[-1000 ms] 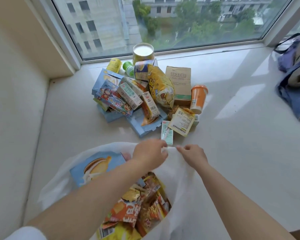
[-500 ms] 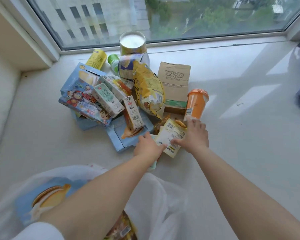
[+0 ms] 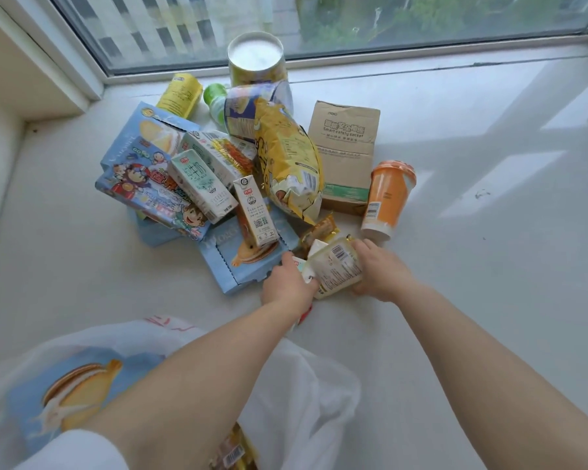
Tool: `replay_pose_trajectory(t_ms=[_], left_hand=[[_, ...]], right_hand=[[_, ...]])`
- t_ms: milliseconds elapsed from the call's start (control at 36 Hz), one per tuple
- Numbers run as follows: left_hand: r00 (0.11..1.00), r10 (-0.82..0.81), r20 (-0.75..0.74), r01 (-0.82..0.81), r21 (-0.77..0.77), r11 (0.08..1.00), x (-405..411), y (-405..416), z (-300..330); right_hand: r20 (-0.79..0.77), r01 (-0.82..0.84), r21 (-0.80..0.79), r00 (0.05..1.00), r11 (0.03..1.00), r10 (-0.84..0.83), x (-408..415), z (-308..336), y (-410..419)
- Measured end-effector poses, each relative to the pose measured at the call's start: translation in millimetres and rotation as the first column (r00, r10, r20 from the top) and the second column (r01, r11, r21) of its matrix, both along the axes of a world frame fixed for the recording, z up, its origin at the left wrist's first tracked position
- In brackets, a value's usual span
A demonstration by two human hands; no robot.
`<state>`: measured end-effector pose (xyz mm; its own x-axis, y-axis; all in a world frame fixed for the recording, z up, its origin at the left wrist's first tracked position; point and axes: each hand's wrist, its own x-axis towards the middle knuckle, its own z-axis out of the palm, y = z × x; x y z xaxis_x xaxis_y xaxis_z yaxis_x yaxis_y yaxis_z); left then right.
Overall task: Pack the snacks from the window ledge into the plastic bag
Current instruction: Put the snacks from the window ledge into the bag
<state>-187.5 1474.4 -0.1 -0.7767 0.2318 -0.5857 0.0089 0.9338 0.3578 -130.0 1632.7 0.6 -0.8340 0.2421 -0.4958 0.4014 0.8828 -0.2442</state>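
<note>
Two hands | right hand (image 3: 382,274) grips glossy packet (image 3: 336,268)

A single head-worn wide-angle camera looks forward and steeply down onto the window ledge (image 3: 455,300). It sits close above the person's forearms, which enter from the bottom edge. The window (image 3: 319,25) runs along the top edge, and straight lines bow near the borders.

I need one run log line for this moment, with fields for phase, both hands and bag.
phase: picking | right hand: grips packet | left hand: on small pack | bag: open, near
</note>
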Motion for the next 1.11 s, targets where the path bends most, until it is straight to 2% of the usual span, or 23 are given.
replay_pose_trajectory(t_ms=[83, 167, 250, 306, 389, 472, 583, 694, 778, 833, 944, 1000, 1056, 1111], left_hand=[[0.999, -0.024, 0.029, 0.022, 0.06, 0.998, -1.7, -7.1, 7.7], [0.999, 0.006, 0.046, -0.014, 0.16, 0.987, -4.0, -17.8, 17.3], [0.998, 0.03, 0.052, -0.045, 0.31, 0.95, -1.8, -25.8, 37.0], [0.997, 0.069, 0.041, -0.08, 0.445, 0.892, 0.7, -29.6, 54.2], [0.991, 0.133, 0.023, -0.12, 0.602, 0.79, 1.7, -36.3, 83.4], [0.972, 0.233, -0.023, -0.147, 0.718, 0.68, 0.3, -52.0, 108.8], [0.944, 0.324, -0.068, -0.131, 0.821, 0.555, -1.9, -90.3, 139.1], [0.938, 0.341, -0.06, -0.121, 0.866, 0.485, 2.8, -139.2, 153.4], [0.943, 0.326, -0.071, -0.118, 0.844, 0.524, 12.3, -175.7, 154.0], [0.942, 0.324, -0.084, -0.12, 0.82, 0.56, 18.6, -196.9, 150.1], [0.944, 0.319, -0.085, -0.136, 0.78, 0.61, 29.6, -227.6, 139.8], [0.946, 0.31, -0.09, -0.135, 0.761, 0.634, 32.6, -238.7, 135.1], [0.948, 0.305, -0.089, -0.137, 0.752, 0.645, 33.2, -247.9, 130.6], [0.947, 0.305, -0.099, -0.137, 0.736, 0.663, 32.8, -255.7, 125.8]], right_hand=[[-0.061, 0.08, 0.048, 0.995, 0.996, -0.077, 11.2, -2.3, -7.3], [-0.102, 0.283, -0.037, 0.953, 0.958, -0.286, 19.9, -0.5, -17.8], [-0.015, 0.524, -0.263, 0.837, 0.81, -0.547, 30.6, 7.1, -22.6], [0.053, 0.614, -0.474, 0.736, 0.632, -0.675, 37.7, 15.6, -26.8], [0.133, 0.594, -0.726, 0.614, 0.345, -0.778, 47.0, 39.8, -39.3], [0.217, 0.494, -0.861, 0.573, 0.122, -0.79, 58.0, 65.7, -57.2], [0.23, 0.396, -0.918, 0.599, 0.033, -0.767, 79.7, 90.5, -87.5], [0.225, 0.298, -0.954, 0.708, -0.006, -0.67, 104.5, 103.6, -126.0], [0.221, 0.308, -0.95, 0.791, 0.058, -0.571, 116.1, 107.8, -159.8], [0.208, 0.348, -0.921, 0.82, 0.176, -0.533, 116.9, 108.6, -181.2], [0.181, 0.388, -0.791, 0.887, 0.473, -0.424, 104.1, 107.1, -217.7], [0.16, 0.366, -0.681, 0.92, 0.634, -0.359, 91.0, 102.6, -229.2], [0.106, 0.305, -0.473, 0.951, 0.827, -0.29, 78.8, 94.3, -236.7], [0.095, 0.243, -0.26, 0.97, 0.935, -0.225, 73.4, 86.4, -247.0]])
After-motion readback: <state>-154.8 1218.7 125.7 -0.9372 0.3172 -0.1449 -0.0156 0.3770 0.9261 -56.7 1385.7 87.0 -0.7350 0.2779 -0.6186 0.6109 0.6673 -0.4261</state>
